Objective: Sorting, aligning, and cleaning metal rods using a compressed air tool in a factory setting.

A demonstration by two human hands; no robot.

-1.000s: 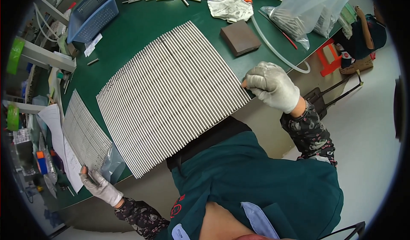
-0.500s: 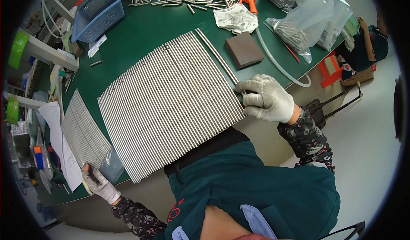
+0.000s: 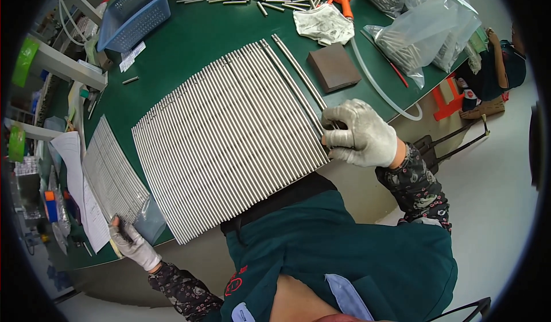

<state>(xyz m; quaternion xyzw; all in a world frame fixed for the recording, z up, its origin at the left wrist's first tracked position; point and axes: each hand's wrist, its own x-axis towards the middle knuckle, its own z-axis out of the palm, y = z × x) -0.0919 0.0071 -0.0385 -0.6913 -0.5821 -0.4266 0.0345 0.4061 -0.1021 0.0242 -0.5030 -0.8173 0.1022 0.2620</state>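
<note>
Your right hand [image 3: 360,133] is palm down, fingers curled narrow; left hand [image 3: 138,248] half-curled by the smaller rod row [image 3: 115,170]. Can't tell if either grips. Big rod row [image 3: 229,138] sits left of right hand, loose rod [image 3: 298,69] reaching its fingers. Beyond that hand: clear bag [image 3: 436,26], then nearer, brown block [image 3: 334,68].

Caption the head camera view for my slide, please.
A gloved right hand at the edge of a row of metal rods on a green table.

Blue perforated basket [image 3: 146,25], orange air gun [image 3: 341,2], crumpled white cloth [image 3: 324,24], orange stool [image 3: 447,103]
</note>
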